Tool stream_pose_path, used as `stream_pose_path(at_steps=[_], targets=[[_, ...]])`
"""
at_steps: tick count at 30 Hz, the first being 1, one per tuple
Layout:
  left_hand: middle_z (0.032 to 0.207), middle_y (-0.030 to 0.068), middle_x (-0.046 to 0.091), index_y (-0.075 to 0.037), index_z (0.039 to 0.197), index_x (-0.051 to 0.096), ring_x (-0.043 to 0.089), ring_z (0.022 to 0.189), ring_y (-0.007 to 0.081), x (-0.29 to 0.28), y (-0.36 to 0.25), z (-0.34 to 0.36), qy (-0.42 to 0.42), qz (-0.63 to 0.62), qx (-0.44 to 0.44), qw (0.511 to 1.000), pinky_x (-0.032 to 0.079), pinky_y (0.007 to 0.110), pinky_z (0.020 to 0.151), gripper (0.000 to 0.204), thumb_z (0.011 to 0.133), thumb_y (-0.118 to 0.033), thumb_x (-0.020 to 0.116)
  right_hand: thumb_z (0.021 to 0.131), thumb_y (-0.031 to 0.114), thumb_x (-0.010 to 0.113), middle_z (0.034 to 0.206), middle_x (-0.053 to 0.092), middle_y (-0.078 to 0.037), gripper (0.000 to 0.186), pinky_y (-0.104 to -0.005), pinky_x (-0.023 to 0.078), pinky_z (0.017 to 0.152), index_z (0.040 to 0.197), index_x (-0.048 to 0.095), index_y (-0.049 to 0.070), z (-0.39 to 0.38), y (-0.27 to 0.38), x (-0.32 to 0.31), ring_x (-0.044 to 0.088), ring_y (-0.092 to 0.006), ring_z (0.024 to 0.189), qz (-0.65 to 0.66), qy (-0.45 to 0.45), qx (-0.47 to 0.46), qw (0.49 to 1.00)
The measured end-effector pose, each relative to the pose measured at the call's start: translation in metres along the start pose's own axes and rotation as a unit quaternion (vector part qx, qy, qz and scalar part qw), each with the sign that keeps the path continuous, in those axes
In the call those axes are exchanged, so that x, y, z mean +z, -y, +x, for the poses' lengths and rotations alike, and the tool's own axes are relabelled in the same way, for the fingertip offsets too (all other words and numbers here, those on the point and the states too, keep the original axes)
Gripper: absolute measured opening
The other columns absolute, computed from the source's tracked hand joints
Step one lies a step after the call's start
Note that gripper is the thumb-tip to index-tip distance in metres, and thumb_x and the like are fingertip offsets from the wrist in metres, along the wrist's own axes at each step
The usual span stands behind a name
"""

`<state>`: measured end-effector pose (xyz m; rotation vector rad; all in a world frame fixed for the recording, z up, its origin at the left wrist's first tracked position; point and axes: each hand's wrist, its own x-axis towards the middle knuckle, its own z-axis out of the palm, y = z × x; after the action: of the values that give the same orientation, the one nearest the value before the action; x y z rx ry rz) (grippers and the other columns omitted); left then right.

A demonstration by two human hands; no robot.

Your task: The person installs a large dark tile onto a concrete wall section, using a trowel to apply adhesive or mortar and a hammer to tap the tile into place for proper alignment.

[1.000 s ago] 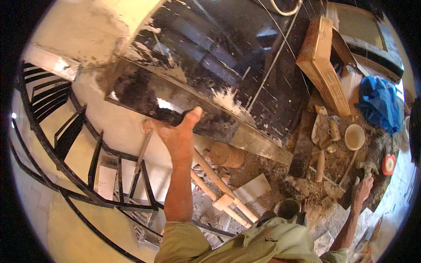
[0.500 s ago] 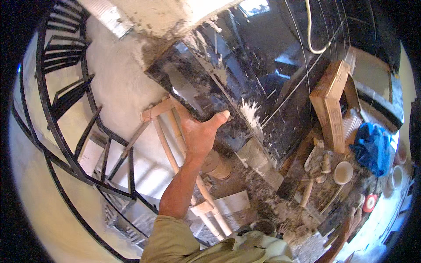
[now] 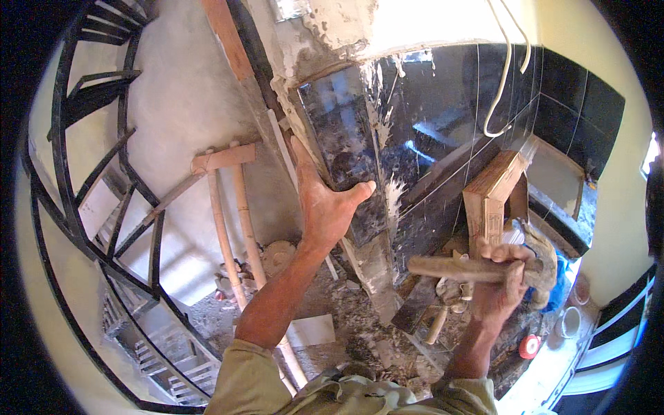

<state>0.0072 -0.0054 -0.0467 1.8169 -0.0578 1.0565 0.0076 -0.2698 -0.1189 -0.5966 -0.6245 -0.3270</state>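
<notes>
A glossy black tile [image 3: 337, 131], smeared with dust and mortar, stands against the mortared corner of the wall. My left hand [image 3: 324, 204] grips its lower left part, thumb across the face and fingers along the side edge. To the right, my right hand [image 3: 505, 277] is closed around a dusty mallet [image 3: 456, 268], close to its thick head. The mallet's handle points left toward the tiled wall, and its tip is apart from the tile. Pale mortar runs along the joint between this tile and the neighbouring black wall tiles [image 3: 443, 131].
A cardboard box [image 3: 494, 190] and a blue plastic bag [image 3: 557, 294] sit on the ledge at right. Below lies a trowel [image 3: 436, 325]. A wooden ladder [image 3: 225, 228] leans left beside a black metal stair railing [image 3: 62, 221]. A white cable [image 3: 508, 76] hangs from the wall.
The tile has gone from tilted to nearly upright against the wall corner, my left hand still on it. My right hand has come up from the lower right, now with the mallet.
</notes>
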Motion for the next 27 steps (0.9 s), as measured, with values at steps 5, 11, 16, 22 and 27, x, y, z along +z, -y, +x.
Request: stream_pose_path(at_steps=[5,11,16,22,27], targets=[[0.132,0.0264,0.042,0.009,0.148,0.01,0.045,0.121,0.037,-0.004,0.003,-0.001,-0.022,0.063,0.021,0.998,0.037,0.043,0.104,0.115,0.062,-0.013,0.083,0.095,0.024,0.064,0.087,0.053,0.0,0.023,-0.0458,0.042,0.095,0.115,0.06,0.012,0.04,-0.011,0.041,0.051,-0.0177,0.082,0.011,0.085,-0.073,0.994],[0.137,0.0316,0.038,0.009,0.15,0.005,0.039,0.127,0.0438,-0.006,0.011,0.001,-0.032,0.081,0.022,0.996,0.031,0.047,0.11,0.123,0.061,-0.018,0.085,0.092,0.02,0.066,0.075,0.051,-0.001,0.017,-0.0466,0.044,0.088,0.107,0.061,0.013,0.058,-0.019,0.074,0.053,-0.018,0.074,0.006,0.064,-0.146,0.987],[0.136,0.0322,0.037,0.007,0.151,0.003,0.039,0.127,0.0443,-0.007,0.005,-0.001,-0.034,0.121,0.012,0.992,0.032,0.048,0.109,0.125,0.061,-0.018,0.085,0.09,0.016,0.064,0.075,0.054,-0.002,0.013,-0.0438,0.047,0.078,0.102,0.062,0.012,0.058,-0.018,0.089,0.052,-0.0178,0.068,-0.021,0.067,-0.162,0.984],[0.135,0.0313,0.038,0.006,0.151,0.002,0.04,0.125,0.0439,-0.007,0.007,-0.001,-0.036,0.121,0.022,0.992,0.033,0.048,0.108,0.127,0.06,-0.018,0.086,0.089,0.015,0.065,0.077,0.056,-0.003,0.015,-0.0425,0.045,0.075,0.103,0.061,0.013,0.052,-0.026,0.088,0.052,-0.0181,0.068,0.014,0.074,-0.164,0.984],[0.135,0.0311,0.038,0.006,0.151,0.003,0.04,0.126,0.0437,-0.009,-0.002,0.0,-0.042,0.164,0.03,0.985,0.034,0.047,0.108,0.126,0.06,-0.018,0.086,0.09,0.016,0.064,0.075,0.054,-0.002,0.014,-0.043,0.045,0.074,0.102,0.058,0.013,0.055,-0.033,0.089,0.051,-0.0174,0.066,0.007,0.056,-0.16,0.985]])
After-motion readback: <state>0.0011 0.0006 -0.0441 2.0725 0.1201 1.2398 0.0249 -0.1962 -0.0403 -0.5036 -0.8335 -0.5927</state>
